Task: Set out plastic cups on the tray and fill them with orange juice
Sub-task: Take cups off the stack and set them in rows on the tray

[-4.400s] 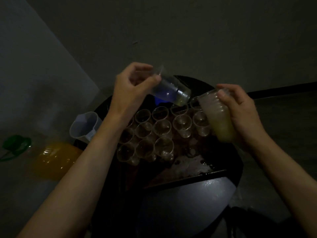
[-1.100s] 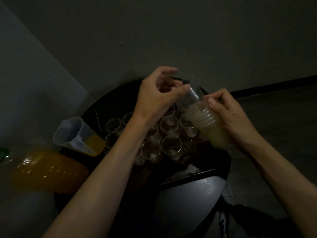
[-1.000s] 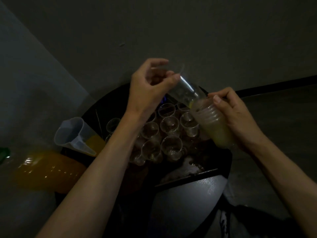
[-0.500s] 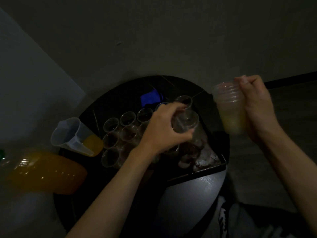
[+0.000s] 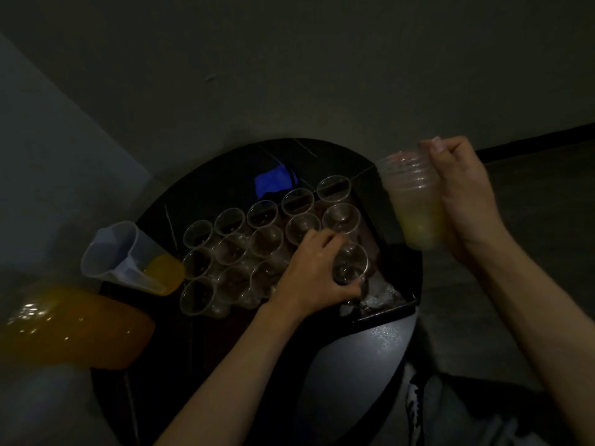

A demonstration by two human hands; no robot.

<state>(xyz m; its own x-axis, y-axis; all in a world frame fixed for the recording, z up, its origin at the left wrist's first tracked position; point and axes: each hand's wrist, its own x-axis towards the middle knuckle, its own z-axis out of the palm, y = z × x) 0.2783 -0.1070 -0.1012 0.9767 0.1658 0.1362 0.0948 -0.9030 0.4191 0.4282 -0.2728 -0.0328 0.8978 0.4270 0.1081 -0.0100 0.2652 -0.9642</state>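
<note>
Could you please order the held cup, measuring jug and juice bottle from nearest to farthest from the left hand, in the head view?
1. Held cup, gripped by the left hand, right side of the tray.
2. Measuring jug, left of the tray.
3. Juice bottle, far left.

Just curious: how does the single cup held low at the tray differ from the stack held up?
The single cup is one, clear; the stack is several nested, yellowish. The single cup stands low at the tray; the stack is raised beside it. Both are plastic.
</note>
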